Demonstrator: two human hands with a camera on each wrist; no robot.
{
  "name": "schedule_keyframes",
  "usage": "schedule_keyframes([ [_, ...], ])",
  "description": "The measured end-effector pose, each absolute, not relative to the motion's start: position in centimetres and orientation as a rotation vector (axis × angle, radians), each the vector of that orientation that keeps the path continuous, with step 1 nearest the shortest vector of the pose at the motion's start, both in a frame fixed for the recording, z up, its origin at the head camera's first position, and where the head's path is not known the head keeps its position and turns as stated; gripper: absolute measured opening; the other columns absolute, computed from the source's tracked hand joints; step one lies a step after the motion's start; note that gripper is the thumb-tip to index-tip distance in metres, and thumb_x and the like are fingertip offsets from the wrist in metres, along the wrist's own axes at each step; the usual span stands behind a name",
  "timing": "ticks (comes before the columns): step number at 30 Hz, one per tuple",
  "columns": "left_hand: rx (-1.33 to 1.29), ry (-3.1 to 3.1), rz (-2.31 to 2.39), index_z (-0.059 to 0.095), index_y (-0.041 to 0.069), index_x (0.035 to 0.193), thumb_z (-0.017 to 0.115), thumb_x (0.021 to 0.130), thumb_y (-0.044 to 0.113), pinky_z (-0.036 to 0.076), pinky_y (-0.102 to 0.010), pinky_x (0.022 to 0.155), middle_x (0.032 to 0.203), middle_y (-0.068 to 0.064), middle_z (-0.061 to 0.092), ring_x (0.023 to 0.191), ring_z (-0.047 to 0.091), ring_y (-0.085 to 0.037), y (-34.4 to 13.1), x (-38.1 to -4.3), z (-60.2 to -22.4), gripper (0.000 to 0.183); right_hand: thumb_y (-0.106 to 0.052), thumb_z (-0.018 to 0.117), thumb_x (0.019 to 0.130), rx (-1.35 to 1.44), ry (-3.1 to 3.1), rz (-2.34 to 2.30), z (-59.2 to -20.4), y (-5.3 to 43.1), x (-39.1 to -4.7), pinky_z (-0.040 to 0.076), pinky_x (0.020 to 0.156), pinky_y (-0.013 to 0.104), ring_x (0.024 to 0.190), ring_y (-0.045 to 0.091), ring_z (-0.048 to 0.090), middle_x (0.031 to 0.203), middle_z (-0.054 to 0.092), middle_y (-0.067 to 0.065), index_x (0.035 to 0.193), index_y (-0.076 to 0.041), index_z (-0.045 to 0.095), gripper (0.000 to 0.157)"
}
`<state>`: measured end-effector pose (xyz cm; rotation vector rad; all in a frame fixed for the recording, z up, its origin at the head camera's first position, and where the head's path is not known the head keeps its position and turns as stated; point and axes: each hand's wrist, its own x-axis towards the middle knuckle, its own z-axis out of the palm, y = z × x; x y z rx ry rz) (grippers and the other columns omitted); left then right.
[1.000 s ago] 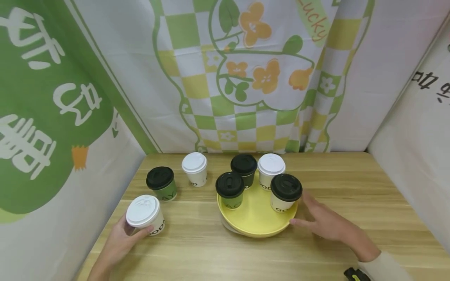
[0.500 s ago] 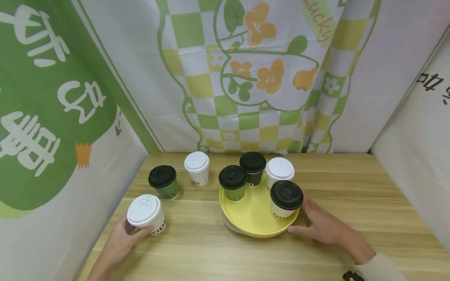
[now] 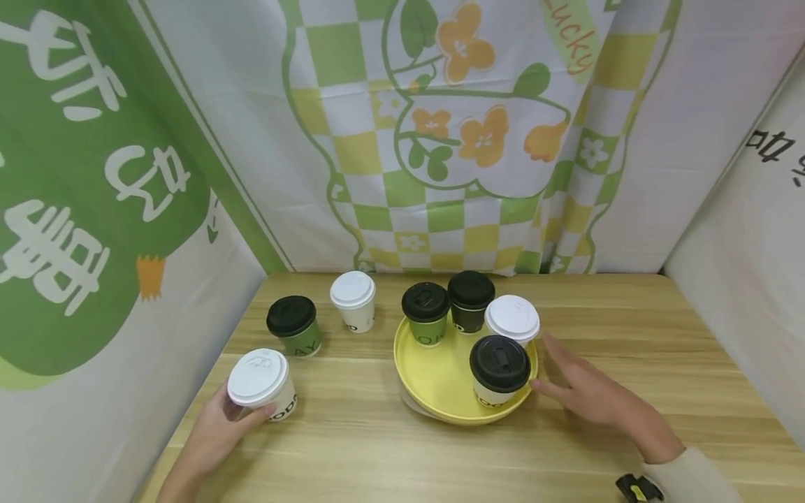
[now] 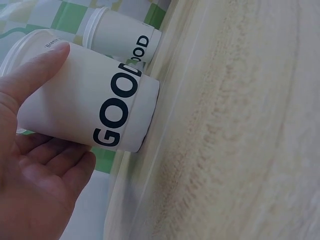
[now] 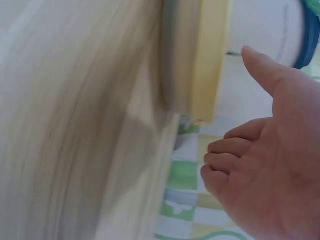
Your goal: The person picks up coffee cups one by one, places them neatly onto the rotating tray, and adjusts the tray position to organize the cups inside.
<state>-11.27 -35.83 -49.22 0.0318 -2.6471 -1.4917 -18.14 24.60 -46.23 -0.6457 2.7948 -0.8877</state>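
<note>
My left hand [image 3: 210, 426] grips a white paper cup [image 4: 75, 90] with a white lid at the table's left, thumb on one side and fingers round the other; "GOOD" is printed near its base. A round yellow turntable tray [image 3: 434, 391] carries several lidded paper cups: a green cup [image 3: 430, 332], a black cup [image 3: 468, 320], a white-lidded cup [image 3: 512, 318] and a black-lidded white cup [image 3: 497, 395]. Beside the tray's right rim is my right hand [image 3: 585, 391], fingers loosely extended, thumb near the rim. In the right wrist view its thumb overlaps a cup's edge.
Behind my left hand stand a green cup [image 3: 303, 342] with a black lid and a smaller white cup [image 3: 358, 318]. Patterned cloth [image 3: 440, 209] hangs along the table's back edge, with fabric walls left and right. A wooden table [image 3: 352, 454] lies beneath everything.
The yellow tray has turned clockwise seen from above, carrying its cups round; the black-lidded white cup has come nearer the front. My right hand shifts slightly at the rim; the left stays still.
</note>
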Motion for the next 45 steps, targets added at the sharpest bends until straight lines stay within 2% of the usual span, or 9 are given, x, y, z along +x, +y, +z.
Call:
schedule_keyframes([
  [7, 0.043, -2.663, -1.479, 0.036, -0.001, 0.160, 0.084, 0.093, 0.022, 0.040, 0.000, 0.102, 0.155, -0.024, 0.053, 0.121, 0.045, 0.025, -35.7, -11.2, -49.3, 0.086, -0.050, 0.059, 0.107, -0.709, 2.791, -0.936, -47.7, 24.5, -19.9, 0.024, 0.125, 0.071, 0.158, 0.053, 0.022, 0.175, 0.011, 0.028, 0.171, -0.013, -0.002, 0.096],
  [19, 0.036, -2.663, -1.467, 0.038, 0.000, 0.160, 0.084, 0.092, 0.022, 0.037, 0.002, 0.103, 0.155, -0.023, 0.054, 0.122, 0.043, 0.025, -34.1, -11.2, -47.8, 0.085, -0.049, 0.055, 0.109, -0.746, 2.792, -0.924, -48.5, 24.1, -20.4, 0.025, 0.127, 0.069, 0.159, 0.051, 0.024, 0.174, 0.017, 0.028, 0.171, -0.010, 0.004, 0.089],
  [23, -0.012, -2.653, -1.453, 0.039, -0.002, 0.159, 0.086, 0.091, 0.021, 0.037, 0.002, 0.103, 0.152, -0.023, 0.056, 0.121, 0.044, 0.025, -32.7, -11.4, -47.0, 0.085, -0.047, 0.053, 0.110, -0.751, 2.815, -0.885, -48.6, 24.0, -20.2, 0.025, 0.126, 0.069, 0.157, 0.053, 0.025, 0.173, 0.016, 0.030, 0.171, -0.011, 0.002, 0.088],
  [32, -0.165, -2.624, -1.475, 0.045, 0.001, 0.155, 0.086, 0.090, 0.020, 0.040, -0.003, 0.106, 0.148, -0.018, 0.061, 0.126, 0.051, 0.016, -29.7, -12.8, -46.1, 0.079, -0.050, 0.049, 0.111, -0.735, 2.833, -0.822, -49.2, 24.1, -20.1, 0.025, 0.127, 0.068, 0.159, 0.052, 0.021, 0.176, 0.008, 0.027, 0.171, -0.014, -0.006, 0.089],
  [35, -0.195, -2.621, -1.486, 0.046, 0.003, 0.156, 0.086, 0.090, 0.021, 0.040, -0.005, 0.107, 0.149, -0.017, 0.061, 0.132, 0.055, 0.003, -28.6, -13.4, -45.9, 0.079, -0.052, 0.048, 0.111, -0.722, 2.825, -0.824, -49.2, 24.1, -20.2, 0.025, 0.127, 0.068, 0.160, 0.051, 0.020, 0.176, 0.007, 0.026, 0.171, -0.014, -0.006, 0.089],
  [37, -0.212, -2.625, -1.492, 0.046, 0.004, 0.157, 0.086, 0.090, 0.022, 0.044, -0.011, 0.110, 0.149, -0.017, 0.061, 0.137, 0.058, -0.011, -27.8, -13.8, -45.7, 0.080, -0.052, 0.048, 0.111, -0.717, 2.823, -0.824, -49.3, 24.1, -20.2, 0.025, 0.127, 0.069, 0.159, 0.052, 0.020, 0.176, 0.007, 0.026, 0.171, -0.014, -0.006, 0.089],
  [40, -0.237, -2.625, -1.511, 0.045, 0.003, 0.157, 0.087, 0.089, 0.021, 0.048, -0.031, 0.117, 0.150, -0.017, 0.061, 0.141, 0.057, -0.030, -26.5, -14.5, -45.5, 0.082, -0.052, 0.047, 0.111, -0.707, 2.824, -0.823, -49.3, 24.0, -20.1, 0.025, 0.127, 0.069, 0.160, 0.052, 0.020, 0.176, 0.007, 0.026, 0.171, -0.013, -0.005, 0.089],
  [43, -0.274, -2.612, -1.560, 0.043, 0.003, 0.157, 0.088, 0.088, 0.021, 0.045, -0.052, 0.121, 0.151, -0.017, 0.060, 0.143, 0.055, -0.037, -25.2, -15.1, -45.3, 0.085, -0.053, 0.047, 0.111, -0.698, 2.825, -0.815, -49.3, 24.0, -20.1, 0.024, 0.127, 0.069, 0.159, 0.052, 0.020, 0.176, 0.007, 0.027, 0.171, -0.012, -0.004, 0.088],
  [45, -0.305, -2.598, -1.601, 0.044, 0.003, 0.157, 0.088, 0.087, 0.020, 0.042, -0.058, 0.122, 0.151, -0.017, 0.060, 0.144, 0.054, -0.038, -24.3, -15.4, -45.2, 0.084, -0.053, 0.046, 0.111, -0.693, 2.823, -0.815, -49.3, 24.0, -20.0, 0.024, 0.127, 0.069, 0.159, 0.052, 0.020, 0.176, 0.007, 0.027, 0.171, -0.012, -0.004, 0.088],
])
